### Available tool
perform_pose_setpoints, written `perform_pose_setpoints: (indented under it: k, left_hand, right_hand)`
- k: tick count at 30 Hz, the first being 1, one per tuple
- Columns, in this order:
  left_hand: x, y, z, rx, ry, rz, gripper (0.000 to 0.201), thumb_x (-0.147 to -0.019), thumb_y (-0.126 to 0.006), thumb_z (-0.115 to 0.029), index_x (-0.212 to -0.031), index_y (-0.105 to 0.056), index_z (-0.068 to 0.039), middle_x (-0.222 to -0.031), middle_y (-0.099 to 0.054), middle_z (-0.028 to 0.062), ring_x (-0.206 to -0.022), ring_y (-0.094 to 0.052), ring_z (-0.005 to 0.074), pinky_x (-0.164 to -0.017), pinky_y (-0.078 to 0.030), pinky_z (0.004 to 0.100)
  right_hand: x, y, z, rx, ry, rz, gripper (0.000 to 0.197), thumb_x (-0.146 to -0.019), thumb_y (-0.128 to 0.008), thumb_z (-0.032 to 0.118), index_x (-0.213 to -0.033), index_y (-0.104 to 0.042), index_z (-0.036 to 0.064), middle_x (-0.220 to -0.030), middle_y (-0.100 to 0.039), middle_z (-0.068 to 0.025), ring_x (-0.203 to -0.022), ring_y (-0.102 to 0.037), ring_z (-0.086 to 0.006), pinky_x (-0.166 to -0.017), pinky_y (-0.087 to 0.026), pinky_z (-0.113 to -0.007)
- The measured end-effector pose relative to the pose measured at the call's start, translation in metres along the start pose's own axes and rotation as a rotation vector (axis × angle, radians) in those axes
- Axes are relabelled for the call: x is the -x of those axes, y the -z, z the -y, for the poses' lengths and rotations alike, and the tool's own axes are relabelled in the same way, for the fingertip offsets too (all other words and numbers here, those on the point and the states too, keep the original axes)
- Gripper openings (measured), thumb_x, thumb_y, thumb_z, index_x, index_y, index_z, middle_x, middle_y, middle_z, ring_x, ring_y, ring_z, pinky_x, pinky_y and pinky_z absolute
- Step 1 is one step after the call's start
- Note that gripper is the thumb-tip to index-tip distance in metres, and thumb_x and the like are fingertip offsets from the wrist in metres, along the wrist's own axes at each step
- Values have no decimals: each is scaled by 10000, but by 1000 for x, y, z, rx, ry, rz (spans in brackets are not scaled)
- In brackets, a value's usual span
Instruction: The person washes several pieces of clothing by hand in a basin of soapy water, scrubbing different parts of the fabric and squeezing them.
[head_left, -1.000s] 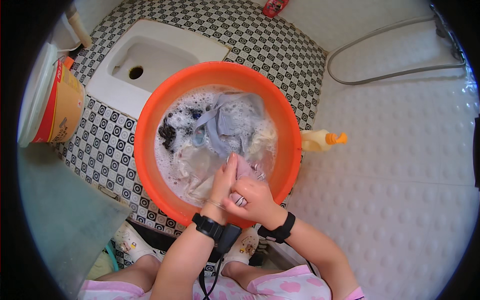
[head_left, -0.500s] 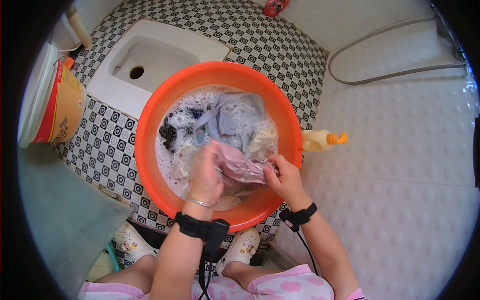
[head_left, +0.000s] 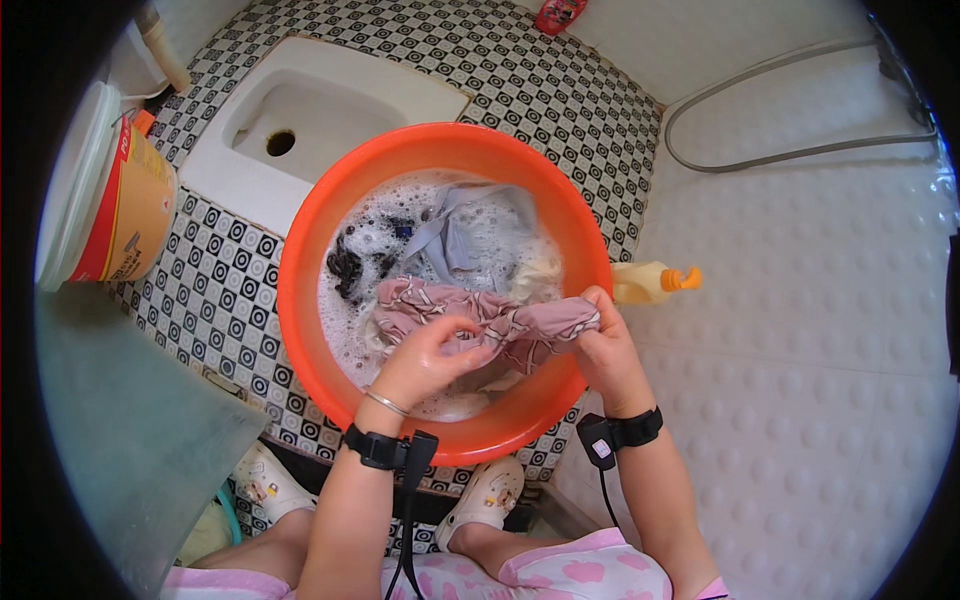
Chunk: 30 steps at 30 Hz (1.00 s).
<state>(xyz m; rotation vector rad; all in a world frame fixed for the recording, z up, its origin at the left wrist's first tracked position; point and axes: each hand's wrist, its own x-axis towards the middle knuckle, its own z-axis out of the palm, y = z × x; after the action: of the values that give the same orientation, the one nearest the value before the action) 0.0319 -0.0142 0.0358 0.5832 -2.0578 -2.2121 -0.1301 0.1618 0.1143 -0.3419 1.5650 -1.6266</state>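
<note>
The earlier-bunched pink cloth now stretches out, more of it exposed, my right hand pinching its right end, left hand half-open against it.

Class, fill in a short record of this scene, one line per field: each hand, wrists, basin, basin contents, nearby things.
Left hand: at the middle of the pink patterned cloth, fingers curved; grip unclear
Right hand: pinching the cloth's right end
Wrists: a black strap on each; silver bangle on the left
Basin: orange basin, round, holding sudsy water
Basin contents: grey-blue cloth, dark item, pale cloth
Nearby: yellowish pump bottle right of the basin; bucket at far left
</note>
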Motion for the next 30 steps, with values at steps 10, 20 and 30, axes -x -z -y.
perform_pose_setpoints:
  k: [10, 20, 30]
  left_hand:
    - [-13, -28, -30, 1051, 320, -186, 253, -932, -561, -238, -1040, -573, -9, -871, -609, 42, -799, -593, 135, -717, -488, 276]
    - [2, -64, -3, 959, 474, -217, 351, -966, -526, -333, -1053, -595, 0, -973, -640, 77, -878, -615, 144, -760, -492, 280]
    - [-16, -24, 60, 150, 207, -636, 419, -884, -597, -207, -1182, -491, 68, -1077, -557, 200, -997, -550, 287, -862, -456, 404]
  right_hand:
    - [8, -79, -15, 923, 470, 152, 211, -694, -553, 8, -896, -603, 43, -770, -529, -114, -721, -585, -273, -650, -487, -330]
    - [11, -64, -47, 1070, 559, 40, 187, -865, -565, 161, -706, -585, 65, -699, -582, -144, -642, -586, -341, -587, -484, -425]
    - [-60, -29, -98, 1038, 208, 62, 248, -859, -601, 161, -1055, -535, 24, -932, -609, -191, -807, -599, -344, -696, -489, -394]
